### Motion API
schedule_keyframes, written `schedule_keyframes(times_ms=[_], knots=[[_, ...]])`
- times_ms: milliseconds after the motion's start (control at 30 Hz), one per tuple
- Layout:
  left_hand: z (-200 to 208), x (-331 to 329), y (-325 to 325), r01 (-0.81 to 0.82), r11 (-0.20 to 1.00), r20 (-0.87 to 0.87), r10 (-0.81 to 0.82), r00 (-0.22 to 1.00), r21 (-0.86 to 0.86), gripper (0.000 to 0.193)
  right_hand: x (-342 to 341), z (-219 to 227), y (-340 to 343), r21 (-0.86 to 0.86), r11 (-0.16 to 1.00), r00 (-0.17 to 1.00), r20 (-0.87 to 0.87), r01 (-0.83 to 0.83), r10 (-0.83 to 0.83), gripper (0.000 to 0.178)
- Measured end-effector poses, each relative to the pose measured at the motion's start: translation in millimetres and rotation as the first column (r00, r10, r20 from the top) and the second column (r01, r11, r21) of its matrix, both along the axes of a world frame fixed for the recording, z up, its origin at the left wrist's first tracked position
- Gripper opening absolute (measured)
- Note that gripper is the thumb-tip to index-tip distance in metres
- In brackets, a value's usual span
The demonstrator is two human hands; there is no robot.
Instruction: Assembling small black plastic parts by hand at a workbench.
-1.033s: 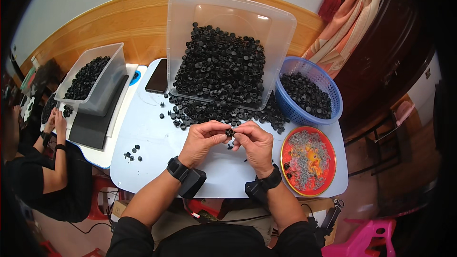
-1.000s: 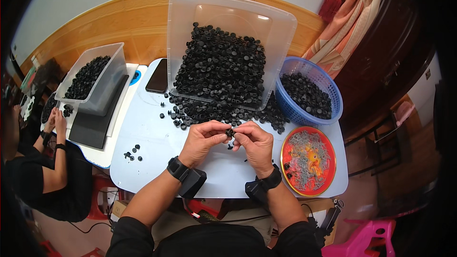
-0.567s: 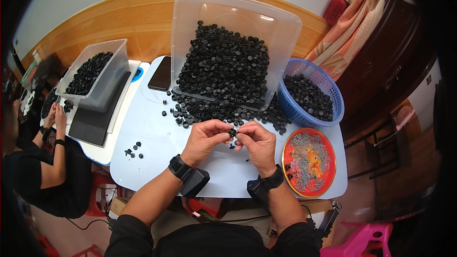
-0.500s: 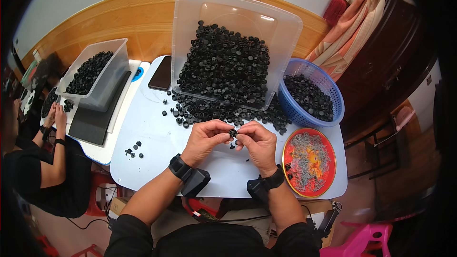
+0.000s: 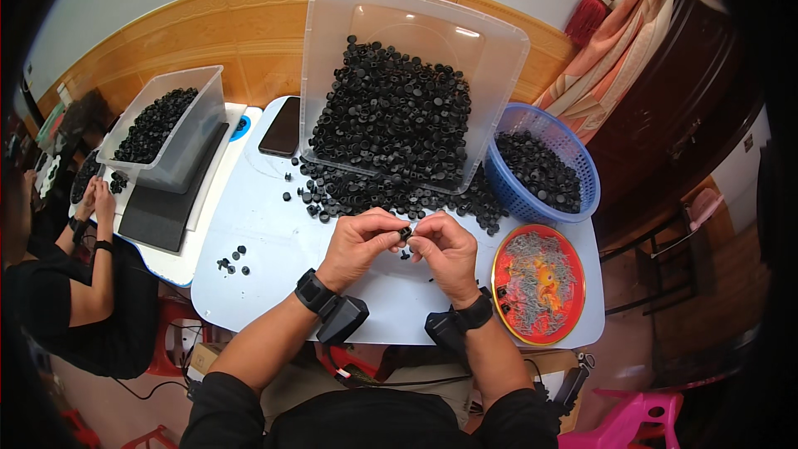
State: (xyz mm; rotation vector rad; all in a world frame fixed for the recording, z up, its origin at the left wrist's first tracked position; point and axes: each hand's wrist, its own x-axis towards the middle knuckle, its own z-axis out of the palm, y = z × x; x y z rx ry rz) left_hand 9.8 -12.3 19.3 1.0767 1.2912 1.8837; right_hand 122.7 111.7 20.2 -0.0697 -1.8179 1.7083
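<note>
Head view: left hand (image 5: 359, 243) and right hand (image 5: 446, 251) pinch one small black cap (image 5: 405, 234) together; its shape is mostly hidden. At 12 o'clock, clear tub (image 5: 499, 50) spills caps; at 2, blue basket (image 5: 582, 168) holds more; at 4, red plate (image 5: 499, 259) of pins

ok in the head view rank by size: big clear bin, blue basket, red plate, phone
1. big clear bin
2. blue basket and red plate: they look about alike, so unranked
3. phone, though it lies farther from the camera
</note>
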Motion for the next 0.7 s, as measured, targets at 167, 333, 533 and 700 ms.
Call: schedule_keyframes(times_ms=[167,333,533,700], knots=[[-0.9,-0.5,-1.8,0.000,1.000,0.082,-0.002,0.997,0.018,0.018,-1.7,-0.9,-3.8,-0.004,1.000,1.000,0.023,0.017,-0.017,0.009],[-5.1,-0.9,-2.5,-0.002,1.000,0.094,0.001,0.996,0.017,0.018,-2.6,-5.9,-3.5,-0.049,0.999,0.999,0.042,0.000,0.002,0.008],[-10.4,3.5,-1.4,-0.011,1.000,0.213,0.005,0.977,0.026,0.019,-4.4,-11.4,-4.2,-0.040,0.999,0.999,0.047,0.026,-0.024,0.008],[-13.3,6.0,-1.9,-0.017,0.999,0.318,0.000,0.948,0.050,0.020,-7.0,-14.8,-7.0,0.024,0.998,0.998,0.032,0.052,-0.052,0.008]])
